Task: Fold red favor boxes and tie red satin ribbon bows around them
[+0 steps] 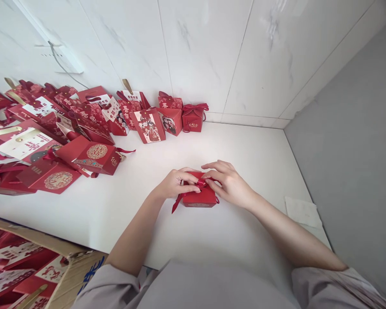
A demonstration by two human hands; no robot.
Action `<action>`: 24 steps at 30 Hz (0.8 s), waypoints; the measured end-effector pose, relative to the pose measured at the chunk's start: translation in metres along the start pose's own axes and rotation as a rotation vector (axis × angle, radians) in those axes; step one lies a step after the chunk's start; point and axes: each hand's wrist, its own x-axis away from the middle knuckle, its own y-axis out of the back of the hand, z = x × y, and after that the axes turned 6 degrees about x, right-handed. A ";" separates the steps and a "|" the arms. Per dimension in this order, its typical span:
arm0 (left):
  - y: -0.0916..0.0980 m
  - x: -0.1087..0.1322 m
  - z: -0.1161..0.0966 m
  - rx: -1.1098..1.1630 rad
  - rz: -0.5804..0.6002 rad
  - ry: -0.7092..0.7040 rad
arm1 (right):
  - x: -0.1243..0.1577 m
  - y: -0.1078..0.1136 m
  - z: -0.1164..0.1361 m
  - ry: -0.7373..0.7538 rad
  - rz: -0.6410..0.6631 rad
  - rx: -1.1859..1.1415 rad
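Observation:
A small red gift box (199,199) sits on the white table in front of me. Across its top runs a dark red ribbon (200,183), knotted or looped at the middle, with one loose tail hanging past the left front corner. My left hand (180,183) pinches the ribbon from the left, thumb and forefinger at the knot. From the right, my right hand (225,182) has its thumb and forefinger closed on the ribbon near the knot, the other fingers raised. The fingertips partly hide the bow and the box's top.
Many red gift boxes (98,158) crowd the table's left side and along the tiled wall. A box with a ribbon bow (193,118) stands at the back. A cardboard carton (79,274) full of red boxes is at lower left. A white paper (302,212) lies at right.

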 end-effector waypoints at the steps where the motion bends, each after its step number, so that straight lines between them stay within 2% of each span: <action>1: 0.000 0.000 0.001 0.005 0.000 -0.003 | -0.001 0.000 -0.001 -0.008 -0.005 -0.012; 8: -0.001 0.000 0.001 -0.005 0.043 -0.014 | -0.018 -0.002 -0.011 0.006 0.046 -0.148; 15: -0.001 0.002 0.000 -0.014 0.010 -0.002 | -0.045 -0.015 -0.017 0.029 0.104 -0.391; 19: -0.001 0.003 -0.002 -0.015 0.017 0.007 | -0.046 -0.011 -0.019 0.035 0.103 -0.366; 24: 0.000 0.002 -0.002 0.028 0.047 0.001 | -0.031 0.006 -0.026 0.027 0.082 -0.216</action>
